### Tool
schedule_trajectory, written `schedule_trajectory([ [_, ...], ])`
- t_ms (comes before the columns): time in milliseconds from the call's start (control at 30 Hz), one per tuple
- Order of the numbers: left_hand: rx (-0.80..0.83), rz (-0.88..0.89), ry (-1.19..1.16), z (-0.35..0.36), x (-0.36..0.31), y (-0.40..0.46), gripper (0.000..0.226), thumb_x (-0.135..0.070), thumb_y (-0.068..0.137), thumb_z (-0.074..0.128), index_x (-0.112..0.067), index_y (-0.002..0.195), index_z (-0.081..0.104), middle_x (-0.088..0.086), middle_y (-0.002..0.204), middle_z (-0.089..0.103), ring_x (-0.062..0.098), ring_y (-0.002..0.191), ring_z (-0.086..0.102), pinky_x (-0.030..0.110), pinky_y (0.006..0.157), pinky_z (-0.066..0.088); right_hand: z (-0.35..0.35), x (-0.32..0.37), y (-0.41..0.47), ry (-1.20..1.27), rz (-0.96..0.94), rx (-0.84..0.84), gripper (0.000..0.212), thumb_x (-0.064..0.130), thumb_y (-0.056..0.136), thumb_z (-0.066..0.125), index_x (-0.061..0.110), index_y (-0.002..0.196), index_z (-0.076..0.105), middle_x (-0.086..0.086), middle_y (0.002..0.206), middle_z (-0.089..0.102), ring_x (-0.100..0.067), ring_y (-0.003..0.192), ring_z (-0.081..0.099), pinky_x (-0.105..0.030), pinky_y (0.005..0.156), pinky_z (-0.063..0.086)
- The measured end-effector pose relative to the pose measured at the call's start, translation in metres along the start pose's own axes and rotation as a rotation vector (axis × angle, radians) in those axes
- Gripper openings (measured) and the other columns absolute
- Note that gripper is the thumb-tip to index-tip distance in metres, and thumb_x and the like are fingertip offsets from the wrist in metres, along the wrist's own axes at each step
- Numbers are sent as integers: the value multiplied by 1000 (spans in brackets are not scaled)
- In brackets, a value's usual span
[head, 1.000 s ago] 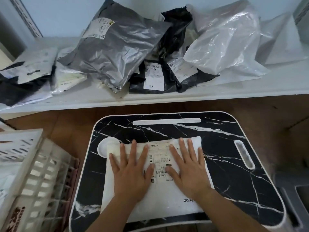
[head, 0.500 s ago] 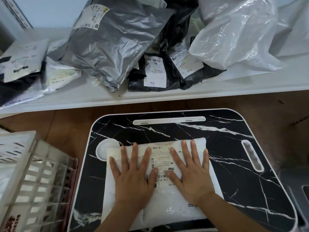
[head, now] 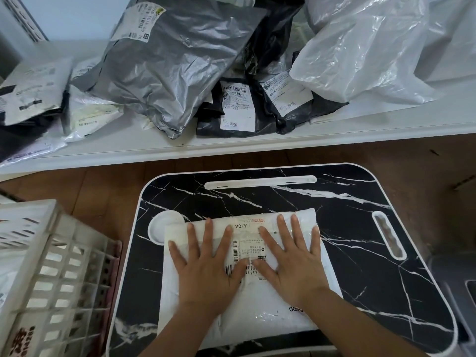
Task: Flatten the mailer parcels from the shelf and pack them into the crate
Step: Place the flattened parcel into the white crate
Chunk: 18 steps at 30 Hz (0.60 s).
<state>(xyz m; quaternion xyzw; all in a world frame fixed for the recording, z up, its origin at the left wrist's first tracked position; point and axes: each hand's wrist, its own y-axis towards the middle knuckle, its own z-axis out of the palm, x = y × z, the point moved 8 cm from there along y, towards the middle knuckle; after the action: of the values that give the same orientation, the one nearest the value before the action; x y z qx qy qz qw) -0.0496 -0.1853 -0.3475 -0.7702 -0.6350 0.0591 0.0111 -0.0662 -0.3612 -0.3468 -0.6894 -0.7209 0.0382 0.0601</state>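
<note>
We press our left hand [head: 206,269] and right hand [head: 291,261] flat, fingers spread wide and gripping nothing, on the white mailer parcel [head: 260,305] lying on the marbled worktop [head: 360,253], probably squeezing air out before the crate [head: 51,274] beside it.

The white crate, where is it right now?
In the head view the white crate sits at the lower left, beside the left edge of the black marble-pattern tray table, below the shelf.
</note>
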Motion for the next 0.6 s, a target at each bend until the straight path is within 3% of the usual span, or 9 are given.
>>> schedule_trajectory([
  [133,14,-10,0,2,1,1,72,-74,89,20,-36,148,30,6,157,27,40,145,15,71,106,11,5,-1,2,2,34,12,66,73,92,22,37,146,32,-9,154,32,-36,144,22,-64,106,13],
  [267,7,-12,-9,3,0,1,70,-73,90,18,-36,148,31,5,156,29,40,144,18,71,105,12,4,13,-1,75,43,50,56,67,93,3,52,144,-13,-7,158,-24,-36,141,-29,-66,109,-10],
  [333,-5,-13,-21,2,1,1,69,-71,91,16,-36,148,30,5,157,27,39,145,17,71,105,13,-2,27,-17,65,27,-38,51,62,97,13,52,147,9,-11,162,0,-41,145,-6,-68,105,3],
  [400,-11,-11,-27,2,0,0,68,-70,91,15,-37,149,29,4,158,24,38,145,15,71,106,12,5,34,-31,41,9,-14,50,61,97,21,47,145,29,-9,159,22,-42,144,17,-69,99,13],
  [600,-3,22,-33,1,1,-3,63,-66,94,15,-37,149,28,5,159,20,37,146,12,70,106,10,3,32,-32,22,13,-24,52,66,95,28,49,144,29,-4,159,22,-39,144,20,-72,99,10],
])
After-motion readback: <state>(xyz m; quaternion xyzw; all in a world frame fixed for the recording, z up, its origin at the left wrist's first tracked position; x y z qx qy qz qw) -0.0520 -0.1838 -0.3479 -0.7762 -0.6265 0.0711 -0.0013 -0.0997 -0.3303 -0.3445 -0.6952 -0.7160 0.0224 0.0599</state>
